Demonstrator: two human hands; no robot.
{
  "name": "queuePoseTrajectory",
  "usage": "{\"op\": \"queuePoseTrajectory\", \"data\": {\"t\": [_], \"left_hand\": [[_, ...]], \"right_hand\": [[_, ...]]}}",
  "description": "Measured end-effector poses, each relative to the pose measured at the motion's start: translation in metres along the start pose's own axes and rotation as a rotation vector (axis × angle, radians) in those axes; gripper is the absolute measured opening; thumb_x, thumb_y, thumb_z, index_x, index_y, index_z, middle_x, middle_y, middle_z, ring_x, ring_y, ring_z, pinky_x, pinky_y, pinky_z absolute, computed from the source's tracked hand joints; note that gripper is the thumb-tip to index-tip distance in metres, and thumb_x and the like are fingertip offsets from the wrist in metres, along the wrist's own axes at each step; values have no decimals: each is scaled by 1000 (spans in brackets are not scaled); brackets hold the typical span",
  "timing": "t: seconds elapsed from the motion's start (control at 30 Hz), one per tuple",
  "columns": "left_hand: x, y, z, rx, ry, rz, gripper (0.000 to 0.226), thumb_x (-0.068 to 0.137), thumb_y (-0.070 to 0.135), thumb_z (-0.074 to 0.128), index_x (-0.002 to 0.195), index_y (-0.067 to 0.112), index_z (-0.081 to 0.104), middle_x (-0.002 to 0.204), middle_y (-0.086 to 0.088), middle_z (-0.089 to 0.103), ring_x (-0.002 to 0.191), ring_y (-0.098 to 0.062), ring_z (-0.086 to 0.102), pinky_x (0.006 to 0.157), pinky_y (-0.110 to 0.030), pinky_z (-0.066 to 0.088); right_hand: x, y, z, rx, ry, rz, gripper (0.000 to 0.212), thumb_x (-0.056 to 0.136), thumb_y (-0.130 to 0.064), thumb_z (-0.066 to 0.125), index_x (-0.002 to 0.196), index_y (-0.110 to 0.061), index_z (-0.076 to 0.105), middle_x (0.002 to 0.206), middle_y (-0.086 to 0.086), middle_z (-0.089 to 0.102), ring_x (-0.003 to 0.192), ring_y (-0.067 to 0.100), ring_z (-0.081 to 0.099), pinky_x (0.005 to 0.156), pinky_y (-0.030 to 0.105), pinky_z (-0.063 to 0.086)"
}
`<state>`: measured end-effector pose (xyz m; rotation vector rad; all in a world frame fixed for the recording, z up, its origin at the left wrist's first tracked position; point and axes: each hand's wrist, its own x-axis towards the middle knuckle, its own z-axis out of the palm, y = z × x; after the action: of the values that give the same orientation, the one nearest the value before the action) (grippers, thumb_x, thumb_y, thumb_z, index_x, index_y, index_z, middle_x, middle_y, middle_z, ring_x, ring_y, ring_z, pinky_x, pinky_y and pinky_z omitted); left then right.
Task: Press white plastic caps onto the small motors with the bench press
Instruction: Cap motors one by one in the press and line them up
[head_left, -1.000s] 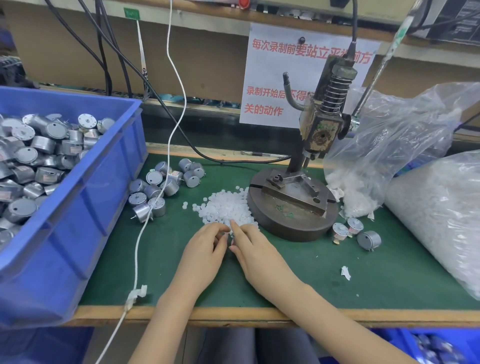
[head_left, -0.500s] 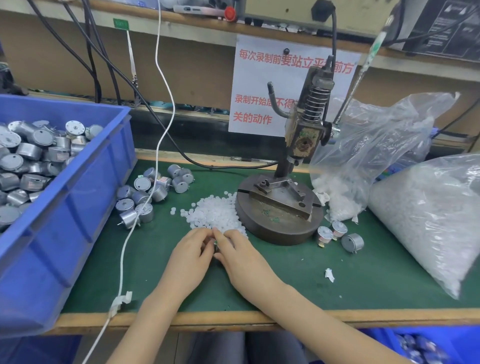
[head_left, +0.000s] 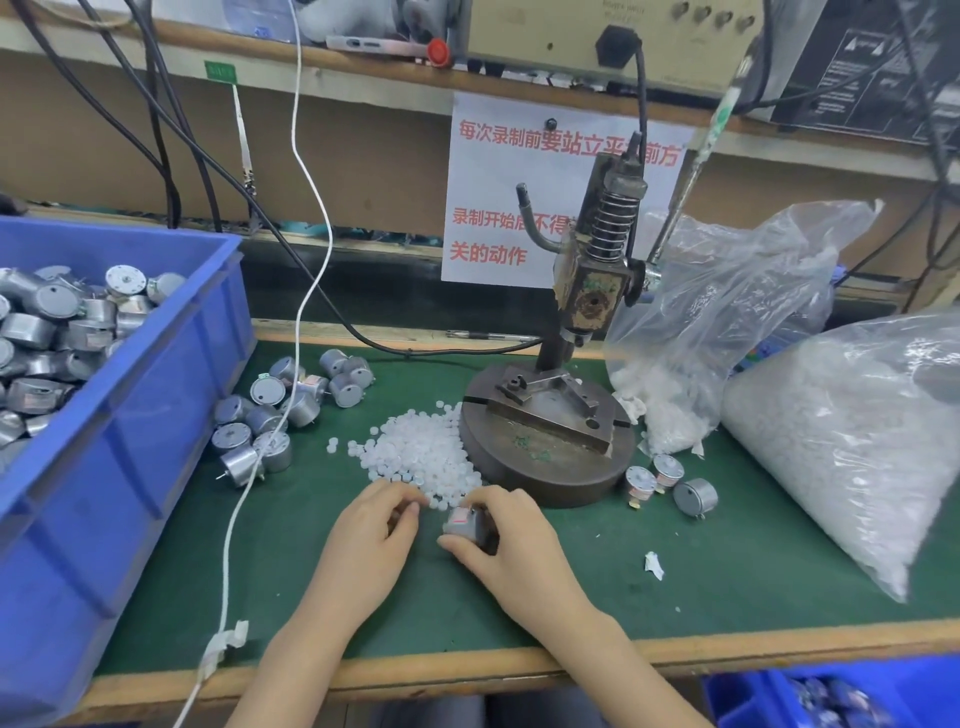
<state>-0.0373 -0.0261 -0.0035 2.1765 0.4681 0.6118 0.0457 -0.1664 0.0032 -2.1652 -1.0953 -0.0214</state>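
green-topped table (head_left: 597, 597) carries blue bin (head_left: 156, 415), loose motors (head_left: 280, 410), white caps pile (head_left: 421, 452), bench press (head_left: 550, 447), two plastic bags (head_left: 841, 441)

Head-worn wide-angle view, looking forward and down across the bench from its near edge.

The camera sits close above the green mat (head_left: 727, 561). Both forearms enter from the bottom of the frame, with the left hand (head_left: 363, 540) and right hand (head_left: 511, 545) just below centre. The bench press (head_left: 592, 296) stands right of centre, the blue bin (head_left: 156, 426) fills the left edge, and the shelf (head_left: 337, 83) crosses the top. Straight edges bow toward the frame's borders.
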Motion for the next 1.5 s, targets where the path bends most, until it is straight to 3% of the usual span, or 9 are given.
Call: {"op": "queuePoseTrajectory", "data": {"t": [0.1,0.27,0.37,0.5,0.7,1.13,1.3,1.43,1.5], "left_hand": [[-1,0,0,-12,0,4,23,89,5,54,81,26,61,84,13,56,75,-5,54,68,-5,37],[-1,0,1,-12,-11,-9,35,89,7,54,75,38,54,83,10,56,75,-3,52,66,-6,36],[-1,0,0,-15,-15,-11,33,89,7,53,76,37,56,84,11,56,75,0,52,66,-5,36],[0,1,0,-1,-19,-7,26,90,6,52,80,30,58,85,13,56,77,-2,53,66,-3,35],[-1,1,0,-4,-19,-10,24,90,8,52,82,29,59,88,12,56,76,-2,52,67,-5,36],[-2,2,-1,-17,-13,-25,30,89,7,53,78,34,57,87,12,57,75,0,52,66,-4,36],[-2,3,-1,-16,-17,-29,26,89,6,53,81,30,59,87,13,56,75,-1,51,65,-4,35],[-1,2,0,-21,-12,-37,29,89,6,52,78,32,58,86,12,56,76,-2,52,65,-4,35],[-1,3,0,-26,-10,-42,30,89,5,52,78,32,58,86,12,57,76,-2,52,66,-4,36]], "right_hand": [[-8,4,-9,24,-74,41,33,80,-38,68,102,-32,45,92,-22,47,87,-3,43,78,8,34],[-14,10,-30,108,-137,74,46,84,-27,66,127,-23,50,107,-17,43,98,-5,47,88,7,39],[-7,10,-47,220,-48,134,33,82,-20,69,114,-26,60,105,-17,47,99,-2,52,87,15,46],[22,21,-70,185,162,173,23,80,-18,71,100,-25,62,101,-8,54,95,0,51,78,2,35],[67,44,-77,-40,317,227,33,82,-27,70,109,-10,61,102,4,51,101,17,44,78,15,27],[101,55,-75,-229,225,345,43,82,-42,66,114,-13,59,118,15,45,113,33,39,94,34,31],[99,46,-78,11,110,374,64,91,-40,53,144,-12,29,139,15,32,131,30,32,109,41,28],[105,33,-103,408,300,406,61,88,-6,42,145,-17,25,121,-4,44,86,9,51,66,21,45],[114,31,-116,572,369,443,60,84,3,39,141,-16,33,114,-11,48,90,4,50,77,26,47]]}}
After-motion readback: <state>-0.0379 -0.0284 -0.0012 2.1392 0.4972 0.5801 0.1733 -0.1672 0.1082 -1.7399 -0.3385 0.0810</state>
